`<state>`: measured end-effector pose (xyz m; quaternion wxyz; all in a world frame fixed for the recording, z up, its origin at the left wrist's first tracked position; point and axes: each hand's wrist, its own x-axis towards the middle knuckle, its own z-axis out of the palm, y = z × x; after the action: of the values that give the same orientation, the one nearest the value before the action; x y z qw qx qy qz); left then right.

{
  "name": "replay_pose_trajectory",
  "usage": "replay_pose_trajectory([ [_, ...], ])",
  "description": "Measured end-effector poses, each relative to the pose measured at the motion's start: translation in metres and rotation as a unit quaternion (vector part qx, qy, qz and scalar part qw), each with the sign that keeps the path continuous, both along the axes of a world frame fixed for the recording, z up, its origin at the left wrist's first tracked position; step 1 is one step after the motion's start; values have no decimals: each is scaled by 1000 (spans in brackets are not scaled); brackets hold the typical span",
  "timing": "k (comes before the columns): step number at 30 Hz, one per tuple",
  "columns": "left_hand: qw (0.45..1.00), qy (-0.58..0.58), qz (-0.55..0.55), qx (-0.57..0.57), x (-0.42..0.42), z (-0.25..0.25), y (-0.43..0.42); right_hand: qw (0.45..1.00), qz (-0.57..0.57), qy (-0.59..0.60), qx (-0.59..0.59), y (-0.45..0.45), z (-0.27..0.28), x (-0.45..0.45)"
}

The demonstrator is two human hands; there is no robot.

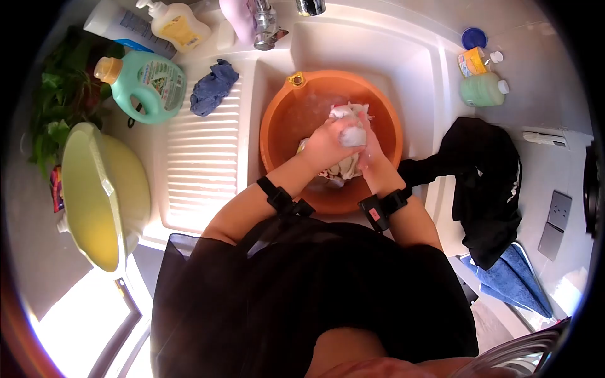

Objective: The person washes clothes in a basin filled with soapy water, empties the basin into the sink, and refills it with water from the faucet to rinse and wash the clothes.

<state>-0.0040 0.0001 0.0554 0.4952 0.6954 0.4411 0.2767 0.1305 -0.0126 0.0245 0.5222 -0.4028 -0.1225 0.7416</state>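
Observation:
Both hands are together over an orange basin (268, 142) standing in the sink. My left hand (329, 145) is closed around part of a pale, wet cloth (346, 167). My right hand (373, 150) presses against the same cloth from the right, its fingers bent round it. More of the cloth bunches out above the hands and hangs below them into the basin. A white patch between the hands could be foam or a bar of soap; I cannot tell which. Each wrist wears a black strap with a small box.
A ribbed drainboard (201, 164) on the left holds a dark blue cloth (214, 87) and a green detergent jug (148, 87). Beside it leans a yellow-green basin (135, 170). The faucet (266, 28) rises behind. Black fabric (485, 183) lies on the right, near small bottles (484, 89).

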Motion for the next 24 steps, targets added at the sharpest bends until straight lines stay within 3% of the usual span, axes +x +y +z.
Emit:
replay_pose_trajectory([
  [3,999,-29,-1,-18,-3,6,-6,993,-8,-70,90,-5,8,-8],
  [6,987,-21,-50,154,-5,13,-1,984,22,-128,122,-8,14,-9],
  [8,997,-2,-30,69,-9,9,-3,979,58,-155,122,-14,3,-4],
  [11,998,34,-16,-50,-18,27,0,976,5,-176,128,-29,-9,1],
  [12,995,48,-14,-90,-23,35,0,966,35,-243,80,-31,5,3],
  [13,993,91,0,-74,-29,32,3,948,63,-309,32,-30,25,4],
  [14,998,54,23,-30,-37,22,7,924,89,-372,-18,-31,40,6],
  [16,996,-23,65,57,-55,11,15,934,48,-353,12,-38,59,15],
  [18,1000,-6,4,4,-74,29,15,942,17,-332,53,-49,84,20],
  [20,999,-16,-51,-6,-80,52,8,914,33,-379,143,-53,99,23],
  [22,993,-49,-103,27,-72,72,1,819,53,-520,236,-51,114,20],
  [24,985,-24,-112,127,-58,89,-4,762,43,-563,317,-49,137,5],
])
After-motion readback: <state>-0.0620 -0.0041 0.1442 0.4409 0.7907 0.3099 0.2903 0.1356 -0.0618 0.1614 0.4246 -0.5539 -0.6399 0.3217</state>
